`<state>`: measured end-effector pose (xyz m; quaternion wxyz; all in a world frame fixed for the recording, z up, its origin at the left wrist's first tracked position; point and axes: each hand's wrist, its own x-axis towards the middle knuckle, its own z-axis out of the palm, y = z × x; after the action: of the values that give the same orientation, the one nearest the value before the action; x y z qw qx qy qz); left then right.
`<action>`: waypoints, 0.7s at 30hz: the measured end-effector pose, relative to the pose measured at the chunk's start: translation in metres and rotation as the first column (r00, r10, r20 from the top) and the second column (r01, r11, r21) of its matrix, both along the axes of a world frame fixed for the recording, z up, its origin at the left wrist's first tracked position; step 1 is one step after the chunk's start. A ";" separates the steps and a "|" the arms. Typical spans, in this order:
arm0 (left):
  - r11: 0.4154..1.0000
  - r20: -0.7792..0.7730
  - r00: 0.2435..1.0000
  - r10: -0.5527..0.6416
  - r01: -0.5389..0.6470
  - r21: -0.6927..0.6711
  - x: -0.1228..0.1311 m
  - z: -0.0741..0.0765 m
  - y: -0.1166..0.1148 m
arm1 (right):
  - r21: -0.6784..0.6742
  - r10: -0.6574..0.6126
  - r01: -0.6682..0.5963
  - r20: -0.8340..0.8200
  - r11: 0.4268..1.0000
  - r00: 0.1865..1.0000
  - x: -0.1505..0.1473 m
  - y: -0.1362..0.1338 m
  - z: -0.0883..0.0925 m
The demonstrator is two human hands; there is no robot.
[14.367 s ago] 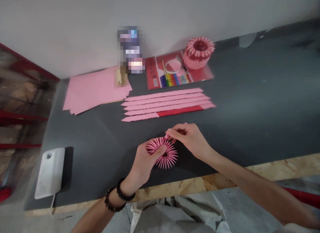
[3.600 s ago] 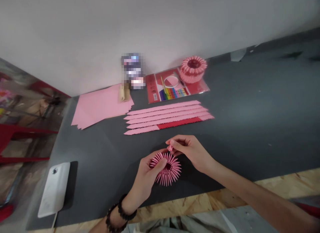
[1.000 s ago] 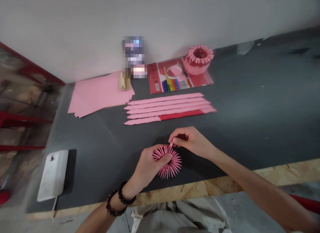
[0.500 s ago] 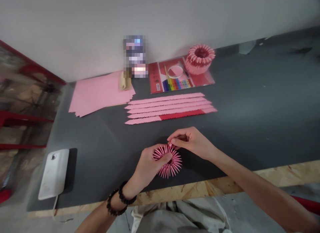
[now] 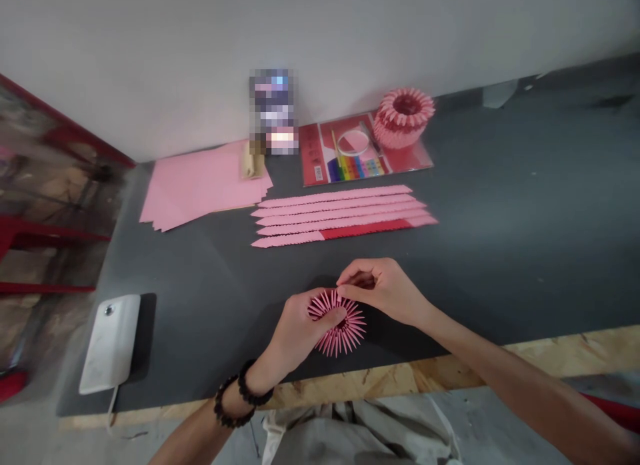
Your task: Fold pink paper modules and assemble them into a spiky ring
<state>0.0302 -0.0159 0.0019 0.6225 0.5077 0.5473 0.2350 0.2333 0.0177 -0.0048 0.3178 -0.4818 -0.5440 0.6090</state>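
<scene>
My left hand [image 5: 303, 325] is closed around a spiky ring of folded pink paper pieces [image 5: 353, 332], thumb across its centre and fingers mostly hidden beneath. My right hand [image 5: 383, 288] pinches a small folded pink paper piece [image 5: 339, 296] at the ring's far rim; fingertips cover most of it. Beyond the hands lie several long rows of nested pink paper pieces [image 5: 340, 212], the nearest one partly red [image 5: 367, 229]. At the back, a taller pink and red folded-paper ring [image 5: 403, 122] stands on a flat red packet [image 5: 313, 158].
Pink paper sheets [image 5: 195, 185] lie at the back left, with a small beige item [image 5: 251, 162] on them. Beside it a blurred-out object [image 5: 275, 112] leans at the wall. A white device with a cable [image 5: 111, 345] sits near the left edge of the dark table [image 5: 480, 252].
My right fingertips have come down against the ring's far rim with the small paper piece, which now shows less. My left hand keeps its hold. The view has shifted slightly.
</scene>
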 end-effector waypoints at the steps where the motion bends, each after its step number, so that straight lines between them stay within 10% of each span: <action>1: 1.000 0.003 1.000 -0.005 0.005 0.001 0.000 0.000 0.000 | 0.008 -0.003 0.003 0.000 1.000 1.000 0.000 0.000 0.000; 21: 0.996 0.064 0.996 0.066 -0.069 0.055 0.005 0.004 0.002 | 0.121 0.068 -0.085 0.137 0.989 0.988 -0.003 -0.003 0.007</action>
<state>0.0357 -0.0144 0.0054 0.6161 0.4990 0.5376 0.2870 0.2299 0.0146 0.0026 0.2874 -0.4787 -0.6196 0.5517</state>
